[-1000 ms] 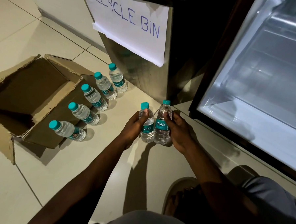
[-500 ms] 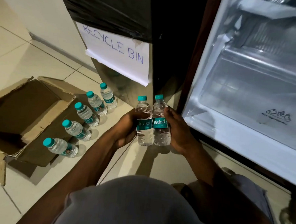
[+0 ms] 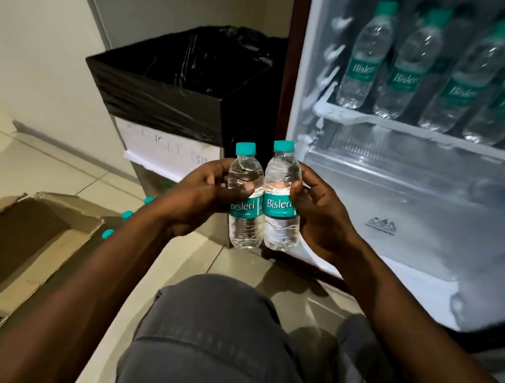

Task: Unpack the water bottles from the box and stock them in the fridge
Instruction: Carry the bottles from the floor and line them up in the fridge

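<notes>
In the head view, two small water bottles with teal caps stand upright side by side in the air, touching each other, in front of the open fridge (image 3: pixel 310 77). The left hand (image 3: pixel 198 197) grips the left bottle (image 3: pixel 245 196): its thumb lies across the front of the bottle just above the label, and the other fingers (image 3: pixel 214 174) curl round the far left side. The right hand (image 3: pixel 320 212) grips the right bottle (image 3: pixel 281 198): its thumb presses the right edge at label height, and the remaining fingers wrap behind the bottle, seen faintly through the clear plastic. Both caps rise clear above the fingers, and both bottle bases hang below the hands.

To the far right, a row of bottles (image 3: pixel 404 61) already stands on the fridge's upper shelf (image 3: pixel 366 121), leaning in this wide view. Left of the fridge sits a bin lined with a black bag (image 3: pixel 168 93), a white paper sign on its front. At the near left the opened cardboard box (image 3: pixel 32 238) lies on the tiled floor (image 3: pixel 42 165), and three teal caps (image 3: pixel 126 214) of other bottles peek out beside the left forearm. The person's grey-trousered knee (image 3: pixel 214 330) fills the near centre.
</notes>
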Tool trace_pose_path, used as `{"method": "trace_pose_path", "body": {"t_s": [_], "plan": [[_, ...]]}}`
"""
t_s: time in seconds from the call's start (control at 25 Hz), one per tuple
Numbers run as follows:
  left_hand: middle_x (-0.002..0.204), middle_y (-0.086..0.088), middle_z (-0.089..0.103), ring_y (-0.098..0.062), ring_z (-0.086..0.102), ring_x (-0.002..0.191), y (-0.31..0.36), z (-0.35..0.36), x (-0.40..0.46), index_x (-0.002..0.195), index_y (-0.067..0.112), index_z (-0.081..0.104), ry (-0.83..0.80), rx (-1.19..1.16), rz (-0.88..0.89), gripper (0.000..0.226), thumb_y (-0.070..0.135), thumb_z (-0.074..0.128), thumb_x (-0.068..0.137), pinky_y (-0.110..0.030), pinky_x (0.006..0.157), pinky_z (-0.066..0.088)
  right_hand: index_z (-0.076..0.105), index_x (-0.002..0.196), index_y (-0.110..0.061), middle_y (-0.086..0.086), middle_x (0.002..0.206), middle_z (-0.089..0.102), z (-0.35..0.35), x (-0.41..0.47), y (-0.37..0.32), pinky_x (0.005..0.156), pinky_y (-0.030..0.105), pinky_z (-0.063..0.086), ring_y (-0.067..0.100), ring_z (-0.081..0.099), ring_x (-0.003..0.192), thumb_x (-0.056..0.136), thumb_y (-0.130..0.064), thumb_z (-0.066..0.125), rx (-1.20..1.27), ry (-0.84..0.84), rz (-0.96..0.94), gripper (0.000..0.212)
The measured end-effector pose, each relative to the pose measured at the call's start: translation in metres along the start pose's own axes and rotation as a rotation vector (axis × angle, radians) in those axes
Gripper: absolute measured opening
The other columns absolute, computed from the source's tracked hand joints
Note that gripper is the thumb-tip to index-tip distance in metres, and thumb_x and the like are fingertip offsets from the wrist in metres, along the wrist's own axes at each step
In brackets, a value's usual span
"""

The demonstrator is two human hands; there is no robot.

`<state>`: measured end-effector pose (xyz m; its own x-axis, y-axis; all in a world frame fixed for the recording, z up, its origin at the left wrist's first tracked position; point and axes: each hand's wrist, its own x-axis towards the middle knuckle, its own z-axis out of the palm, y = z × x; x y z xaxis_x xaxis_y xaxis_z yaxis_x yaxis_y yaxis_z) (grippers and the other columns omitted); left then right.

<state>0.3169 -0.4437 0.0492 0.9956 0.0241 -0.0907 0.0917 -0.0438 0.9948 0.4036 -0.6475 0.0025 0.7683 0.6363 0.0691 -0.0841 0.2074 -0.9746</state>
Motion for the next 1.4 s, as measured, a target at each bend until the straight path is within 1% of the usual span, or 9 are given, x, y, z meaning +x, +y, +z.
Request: {"method": "trace_pose_path", "body": {"t_s": [0.16,0.4,0.52,0.64,0.76,0.84,0.96,1.2,1.4], "plan": [[0.125,-0.015,0.067,-0.031,0.065,0.117,0.052,0.017,0.021,0.13,0.003,0.057,-0.13,0.043,0.127,0.045,0.003,0.067,0.086,-0.044,0.098,0.053,0.059,0.13,-0.024,0.009,0.123,0.071,-0.021,-0.009,-0.07,0.092,0.039,0.056,0.027,0.066,0.116,0.059,-0.047,0.091,-0.114,0.06,-0.121,0.081],[0.113,-0.001,0.074,-0.017,0.07,0.108,0.137,0.062,0.042,0.122,0.012,0.065,-0.185,0.157,0.35,0.05,0.014,0.077,0.073,-0.031,0.092,0.057,0.057,0.133,-0.015,0.011,0.129,0.067,-0.055,-0.025,-0.172,0.099,0.043,0.052,0.03,0.062,0.122,0.064,-0.029,0.092,-0.29,0.036,-0.269,0.079],[0.11,0.001,0.075,-0.014,0.071,0.105,0.178,0.091,0.06,0.121,0.013,0.066,-0.194,0.176,0.442,0.048,0.008,0.08,0.076,-0.034,0.095,0.056,0.058,0.133,-0.016,0.008,0.129,0.067,-0.072,-0.035,-0.225,0.1,0.043,0.052,0.028,0.063,0.122,0.065,-0.025,0.089,-0.371,0.076,-0.335,0.075],[0.104,0.005,0.076,-0.011,0.073,0.097,0.219,0.117,0.086,0.115,0.019,0.067,-0.134,0.297,0.561,0.049,0.017,0.088,0.071,-0.039,0.093,0.057,0.058,0.135,-0.016,0.007,0.129,0.067,-0.09,-0.038,-0.275,0.1,0.048,0.053,0.027,0.065,0.118,0.068,-0.026,0.089,-0.563,0.189,-0.435,0.075],[0.101,0.01,0.074,-0.008,0.071,0.09,0.26,0.139,0.115,0.115,0.025,0.065,0.054,0.578,0.738,0.062,0.037,0.093,0.06,-0.037,0.083,0.06,0.054,0.141,-0.02,0.0,0.132,0.065,-0.107,-0.036,-0.315,0.099,0.043,0.054,0.017,0.063,0.119,0.074,-0.028,0.086,-0.983,0.395,-0.549,0.075],[0.102,0.011,0.073,-0.005,0.069,0.087,0.275,0.153,0.134,0.113,0.024,0.066,0.124,0.639,0.825,0.065,0.037,0.094,0.057,-0.032,0.079,0.06,0.053,0.142,-0.022,0.0,0.134,0.063,-0.117,-0.033,-0.327,0.097,0.041,0.055,0.016,0.061,0.117,0.072,-0.032,0.088,-1.243,0.565,-0.6,0.079],[0.103,0.004,0.074,-0.002,0.066,0.08,0.272,0.172,0.158,0.111,0.019,0.068,0.187,0.57,0.931,0.062,0.023,0.096,0.056,-0.014,0.072,0.055,0.059,0.136,-0.019,0.005,0.124,0.067,-0.131,-0.026,-0.319,0.089,0.039,0.055,0.021,0.061,0.108,0.072,-0.024,0.09,-1.439,0.717,-0.733,0.072],[0.108,0.002,0.066,-0.014,0.065,0.095,0.244,0.188,0.21,0.114,0.016,0.068,0.258,0.51,0.994,0.068,0.024,0.097,0.053,-0.034,0.084,0.058,0.061,0.131,-0.016,0.006,0.125,0.066,-0.168,-0.001,-0.287,0.088,0.033,0.05,0.025,0.06,0.111,0.071,-0.012,0.088,-1.632,0.8,-0.857,0.067],[0.101,0.003,0.067,-0.012,0.063,0.089,0.241,0.196,0.245,0.106,0.017,0.069,0.328,0.535,0.929,0.061,0.028,0.097,0.053,-0.028,0.079,0.056,0.057,0.134,-0.016,0.006,0.128,0.062,-0.187,0.027,-0.287,0.096,0.037,0.054,0.023,0.06,0.115,0.072,-0.008,0.086,-1.5,0.788,-0.798,0.069]]}}
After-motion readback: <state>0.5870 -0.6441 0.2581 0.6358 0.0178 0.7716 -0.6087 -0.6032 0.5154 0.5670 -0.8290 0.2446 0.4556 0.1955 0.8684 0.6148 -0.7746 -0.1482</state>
